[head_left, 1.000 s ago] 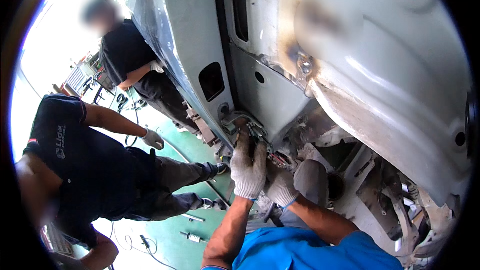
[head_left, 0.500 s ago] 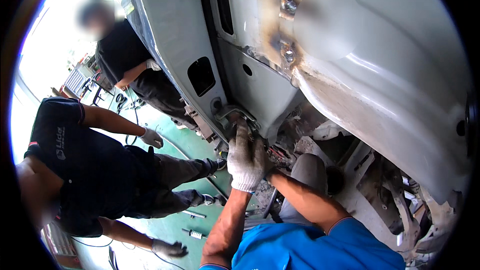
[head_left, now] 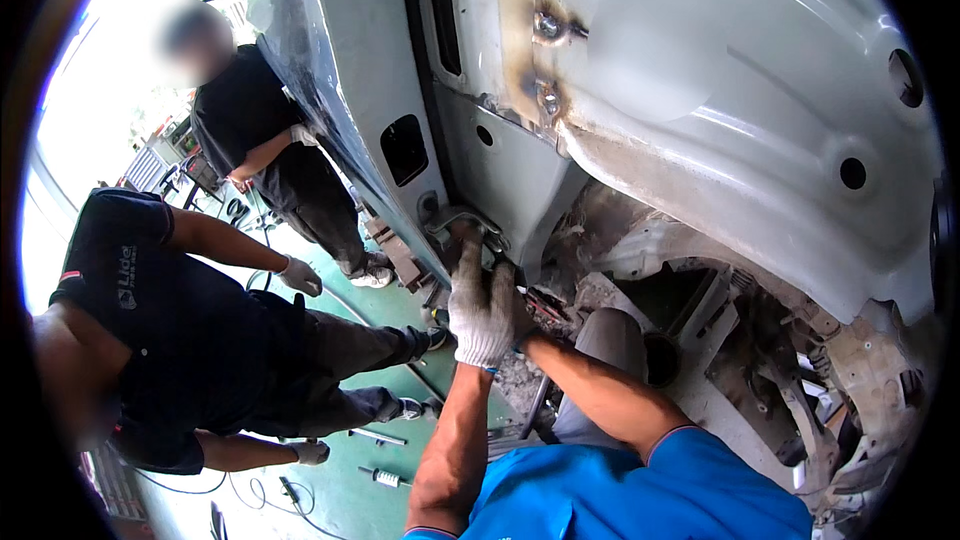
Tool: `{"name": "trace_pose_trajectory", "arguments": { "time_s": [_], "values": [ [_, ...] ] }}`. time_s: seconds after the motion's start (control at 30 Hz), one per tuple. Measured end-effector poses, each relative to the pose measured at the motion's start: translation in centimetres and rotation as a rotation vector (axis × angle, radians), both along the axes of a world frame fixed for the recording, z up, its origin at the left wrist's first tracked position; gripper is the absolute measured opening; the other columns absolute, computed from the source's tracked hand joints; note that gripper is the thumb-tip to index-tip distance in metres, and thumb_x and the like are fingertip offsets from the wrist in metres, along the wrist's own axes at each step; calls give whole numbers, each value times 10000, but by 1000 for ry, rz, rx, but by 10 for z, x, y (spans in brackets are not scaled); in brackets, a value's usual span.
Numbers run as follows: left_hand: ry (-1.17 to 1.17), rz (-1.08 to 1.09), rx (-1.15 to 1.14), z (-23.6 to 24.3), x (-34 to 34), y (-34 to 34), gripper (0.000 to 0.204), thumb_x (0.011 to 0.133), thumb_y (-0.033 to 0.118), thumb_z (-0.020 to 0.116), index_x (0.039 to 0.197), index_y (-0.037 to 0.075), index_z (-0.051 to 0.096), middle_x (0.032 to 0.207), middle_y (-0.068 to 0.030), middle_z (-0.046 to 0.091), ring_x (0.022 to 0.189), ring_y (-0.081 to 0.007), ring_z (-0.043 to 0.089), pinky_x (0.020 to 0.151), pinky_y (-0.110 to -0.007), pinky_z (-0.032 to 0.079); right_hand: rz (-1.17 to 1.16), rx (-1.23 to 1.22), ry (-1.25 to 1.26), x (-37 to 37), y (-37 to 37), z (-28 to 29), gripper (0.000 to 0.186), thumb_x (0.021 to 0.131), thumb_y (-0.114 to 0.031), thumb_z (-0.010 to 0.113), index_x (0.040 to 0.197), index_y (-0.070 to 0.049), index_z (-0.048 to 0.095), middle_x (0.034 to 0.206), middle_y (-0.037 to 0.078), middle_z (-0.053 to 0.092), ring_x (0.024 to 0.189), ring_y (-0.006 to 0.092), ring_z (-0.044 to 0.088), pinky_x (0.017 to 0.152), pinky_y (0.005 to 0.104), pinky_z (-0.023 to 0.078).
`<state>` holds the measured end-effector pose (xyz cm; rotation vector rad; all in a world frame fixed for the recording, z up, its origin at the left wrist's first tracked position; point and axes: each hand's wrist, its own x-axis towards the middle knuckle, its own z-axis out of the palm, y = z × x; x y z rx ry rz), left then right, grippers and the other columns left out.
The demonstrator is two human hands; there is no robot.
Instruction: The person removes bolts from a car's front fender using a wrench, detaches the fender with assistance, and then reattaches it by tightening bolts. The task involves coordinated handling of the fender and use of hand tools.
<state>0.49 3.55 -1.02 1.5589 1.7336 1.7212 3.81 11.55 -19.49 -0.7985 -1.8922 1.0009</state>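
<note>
My left hand (head_left: 482, 315), in a dirty white knit glove, reaches up to a curved metal piece (head_left: 462, 215) at the lower corner of the grey vehicle body panel (head_left: 405, 50). Its fingers are bent around the lower part of that piece, their tips partly hidden. Close against it on the right is my right hand (head_left: 520, 312), mostly covered by the left, so its fingers cannot be made out. The curved piece sits against the panel's edge, below an oval-cornered opening (head_left: 404, 150).
A large pale panel (head_left: 760, 90) with scorched weld spots hangs over the right side. Below it lie exposed metal frame parts (head_left: 790, 390). At left stand two people, one in a dark shirt (head_left: 190, 330), another in black (head_left: 255, 90). Rods and cables lie on the green floor (head_left: 350, 480).
The view has shifted slightly, while my hands stay at the curved metal piece. The nearer person's lower gloved hand has drawn back to the left, its spread fingers now curled in.
</note>
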Motion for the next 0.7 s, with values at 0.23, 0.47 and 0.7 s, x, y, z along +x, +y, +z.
{"name": "trace_pose_trajectory", "arguments": {
  "time_s": [0.23, 0.47, 0.7],
  "values": [
    [-329, -99, -122, 22, -3, -18, 492, 1007, 220, 595, 1411, -55, 540, 1366, -295, 594, 1273, -393, 589, 1080, -418, 445, -114, -7, -245, 118, -102, 248, 268, 996, -254, 611, 1166, -53, 664, 942, 236, 713, 870, 404, 714, 719, 469, 557],
    [26, -90, -42, -2, -26, -6, 357, 1038, 120, 519, 1356, -26, 582, 1316, -271, 615, 1173, -408, 641, 1015, -433, 521, -233, 493, -67, 72, -73, 324, 183, 940, -174, 710, 1044, -24, 693, 957, 180, 731, 800, 364, 727, 682, 399, 576],
    [-485, -74, 55, 22, -8, -30, 494, 1072, 194, 511, 1496, -55, 458, 1176, -125, 664, 953, -192, 602, 867, -325, 516, -30, 605, -132, 95, -101, 293, 193, 911, -132, 712, 1072, -26, 694, 973, 139, 748, 771, 314, 737, 685, 407, 589]
  ]
}}
